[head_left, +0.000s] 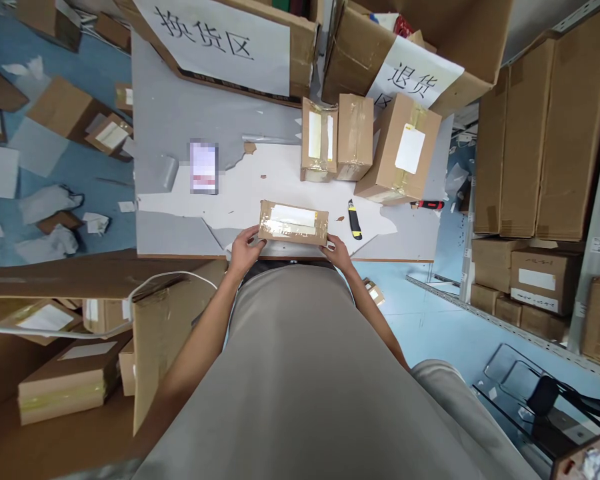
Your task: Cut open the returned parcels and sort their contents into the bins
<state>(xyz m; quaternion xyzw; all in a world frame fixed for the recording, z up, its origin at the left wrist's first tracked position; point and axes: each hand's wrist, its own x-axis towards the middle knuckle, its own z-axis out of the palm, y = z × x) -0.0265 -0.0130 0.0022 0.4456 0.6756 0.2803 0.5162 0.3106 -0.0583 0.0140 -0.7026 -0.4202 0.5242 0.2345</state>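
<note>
A small brown cardboard box (293, 231) with a white label and clear tape lies at the front edge of the table, between my hands. My left hand (247, 249) grips its left end, the thumb at the near corner. At its right end, my right hand (338, 253) holds the near corner with thumb and fingers. A yellow and black utility knife (355, 220) lies just right of the box. Farther off stand three taped boxes: a narrow one (319, 143), a plain one (355, 137) and a larger labelled one (405, 153).
Two big open cartons with paper signs (235, 41) (415, 73) line the table's back. A blurred flat item (204, 167) lies left, a red-black tool (427, 205) right. A deep carton (170, 333) of parcels stands at my left, shelves of boxes (560, 147) at right.
</note>
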